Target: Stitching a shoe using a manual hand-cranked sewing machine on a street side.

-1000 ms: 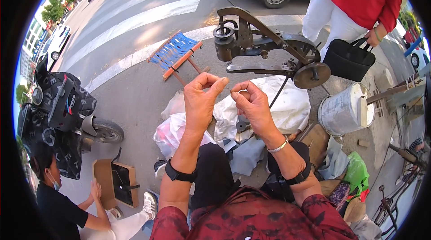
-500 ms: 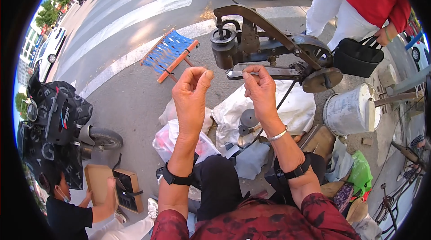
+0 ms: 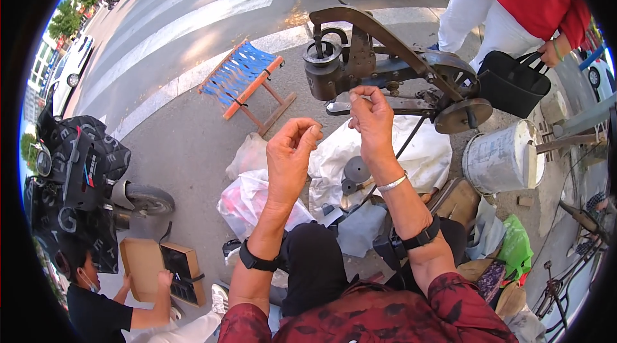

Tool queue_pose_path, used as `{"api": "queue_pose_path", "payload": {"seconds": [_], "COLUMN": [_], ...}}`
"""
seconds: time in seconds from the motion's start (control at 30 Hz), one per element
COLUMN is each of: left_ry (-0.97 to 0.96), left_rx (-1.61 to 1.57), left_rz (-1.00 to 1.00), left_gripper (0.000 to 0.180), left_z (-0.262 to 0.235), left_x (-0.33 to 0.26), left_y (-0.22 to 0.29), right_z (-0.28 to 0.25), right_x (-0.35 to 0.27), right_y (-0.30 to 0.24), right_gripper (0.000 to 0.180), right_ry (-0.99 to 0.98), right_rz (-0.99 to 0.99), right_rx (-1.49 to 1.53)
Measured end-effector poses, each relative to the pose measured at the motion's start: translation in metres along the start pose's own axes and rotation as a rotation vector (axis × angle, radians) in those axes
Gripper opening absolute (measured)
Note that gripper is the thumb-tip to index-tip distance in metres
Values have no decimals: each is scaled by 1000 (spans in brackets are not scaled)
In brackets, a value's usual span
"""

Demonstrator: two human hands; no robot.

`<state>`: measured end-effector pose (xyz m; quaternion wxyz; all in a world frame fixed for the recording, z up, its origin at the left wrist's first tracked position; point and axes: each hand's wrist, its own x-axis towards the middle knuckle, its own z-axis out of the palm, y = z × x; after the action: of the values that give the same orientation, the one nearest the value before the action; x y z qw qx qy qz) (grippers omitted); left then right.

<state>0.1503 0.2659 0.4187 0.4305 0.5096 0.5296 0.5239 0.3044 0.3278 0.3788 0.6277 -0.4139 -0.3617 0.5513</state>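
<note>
- Free to pass leftward, between stool (image 3: 243,74) and motorbike (image 3: 83,169)
- Blocked ahead of right hand (image 3: 373,117) by sewing machine (image 3: 361,54)
- Obstructed farther right by bucket (image 3: 496,158)

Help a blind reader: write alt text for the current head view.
Bare left hand and right hand, both pinched, are apart near a dark metal machine; a blue-webbed stool stands left of it, a white bucket right.

- Grey pavement (image 3: 186,169) underfoot, plenty set down on it
- a rumpled white sheet (image 3: 421,147) spread there
- a blue-webbed stool (image 3: 254,88) standing
- a smeared white bucket (image 3: 496,162)
</note>
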Motion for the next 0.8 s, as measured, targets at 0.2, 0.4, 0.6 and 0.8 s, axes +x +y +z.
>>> {"api": "queue_pose_path", "payload": {"seconds": [0.2,0.4,0.6,0.8], "left_ry": [-5,-25,-6,68], "left_rx": [-5,-7,45,420], "left_rz": [-19,-25,-5,271], "left_gripper": [14,14,14,27], "left_z": [-3,-3,3,26], "left_x": [-2,-1,4,24], "left_y": [-4,-8,-2,13], "right_z": [-1,1,3,9], "right_x": [2,3,5,7], "right_y": [6,10,6,-1], "right_gripper": [11,12,13,14], "right_ry": [-11,12,-3,19], "right_rz": [62,105,103,111], "right_rx": [76,87,107,123]}}
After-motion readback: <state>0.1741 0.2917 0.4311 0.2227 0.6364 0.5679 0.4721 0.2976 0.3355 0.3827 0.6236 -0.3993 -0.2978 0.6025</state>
